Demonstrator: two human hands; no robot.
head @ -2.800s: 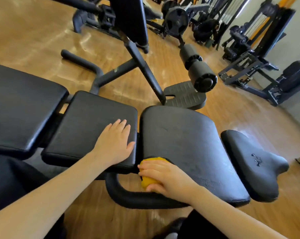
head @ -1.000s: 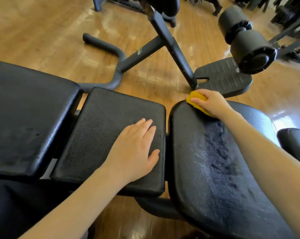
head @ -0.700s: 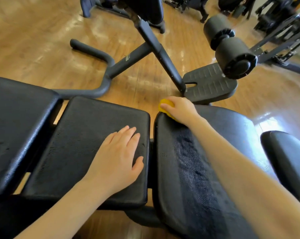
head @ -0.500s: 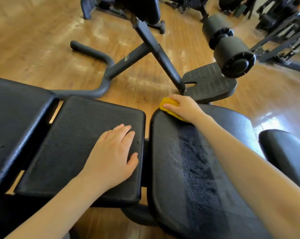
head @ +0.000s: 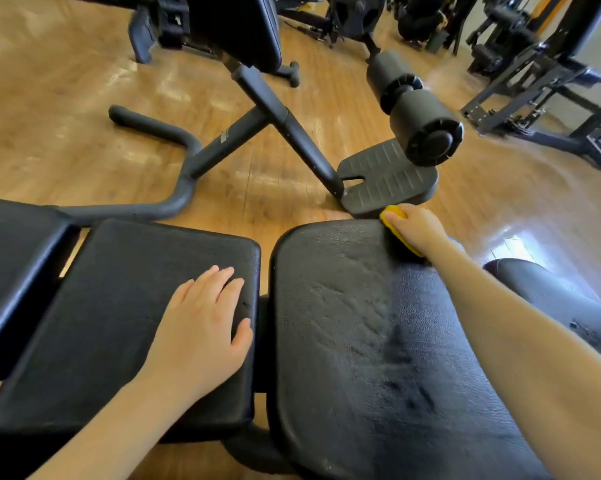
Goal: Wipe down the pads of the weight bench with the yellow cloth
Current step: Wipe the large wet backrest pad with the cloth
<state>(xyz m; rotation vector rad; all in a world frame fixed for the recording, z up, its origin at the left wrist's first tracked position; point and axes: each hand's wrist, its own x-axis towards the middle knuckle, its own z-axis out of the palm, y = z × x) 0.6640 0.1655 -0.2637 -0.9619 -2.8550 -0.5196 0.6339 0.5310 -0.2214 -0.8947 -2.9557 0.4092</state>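
The black weight bench lies across the view in separate pads. My right hand (head: 417, 227) presses the yellow cloth (head: 393, 220) onto the far right edge of the large right pad (head: 340, 327); most of the cloth is hidden under my fingers. A darker damp streak runs down this pad from the cloth toward me. My left hand (head: 202, 327) lies flat, fingers apart, on the right end of the middle pad (head: 119, 306). A third pad (head: 12, 258) shows at the left edge, and a smaller pad (head: 555, 296) sits behind my right forearm.
Beyond the bench stands another machine with a slanted black post (head: 285, 133), a ribbed footplate (head: 385, 178) and foam rollers (head: 423, 126), close to my right hand. A curved floor bar (head: 160, 202) lies on the wooden floor. Black racks (head: 541, 81) fill the back right.
My right hand has slid the yellow cloth along the pad's far edge from its left corner toward the right. A wiped streak shows on the pad. My left hand stays on the middle pad.
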